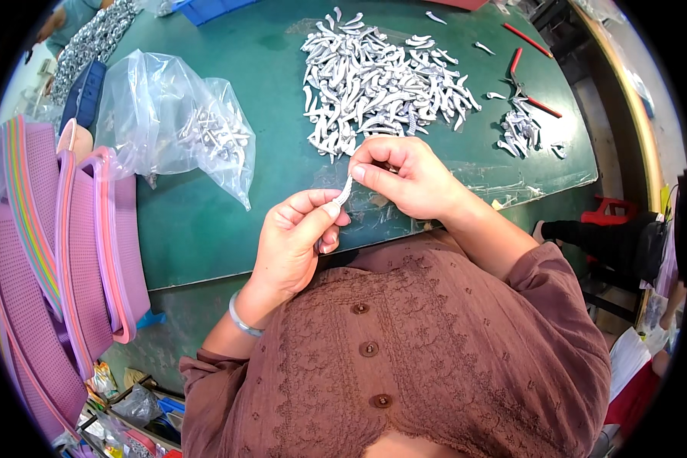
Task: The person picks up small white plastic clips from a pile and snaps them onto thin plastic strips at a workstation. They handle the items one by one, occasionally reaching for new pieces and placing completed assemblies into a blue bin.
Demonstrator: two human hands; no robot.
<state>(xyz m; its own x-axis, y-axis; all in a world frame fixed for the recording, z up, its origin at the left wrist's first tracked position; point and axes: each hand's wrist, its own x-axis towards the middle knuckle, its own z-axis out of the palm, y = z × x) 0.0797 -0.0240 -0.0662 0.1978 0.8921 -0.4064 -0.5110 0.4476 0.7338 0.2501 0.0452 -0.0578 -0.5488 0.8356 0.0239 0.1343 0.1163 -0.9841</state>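
The curved piece (345,192), slim, ridged and silver-grey, is located between the two hands, above the near edge of the green table (282,84). The left hand (291,233) pinches its lower end, thumb against forefinger, with no visible gap; the remaining fingers curl loosely. The right hand (406,177) closes thumb and forefinger on the upper tip. From here I cannot tell whether that hand conceals anything else.

Handling: the piece appears light and stiff; treat as rigid. Its surface looks smooth enough to slip between dry fingertips, though the ridging should aid purchase. The narrow tip is probably the most fragile section; avoid bending load there. Recommended hold: the broader lower end, pinched across the flat sides. Similar parts lie in the loose pile (382,84) beyond the hands.
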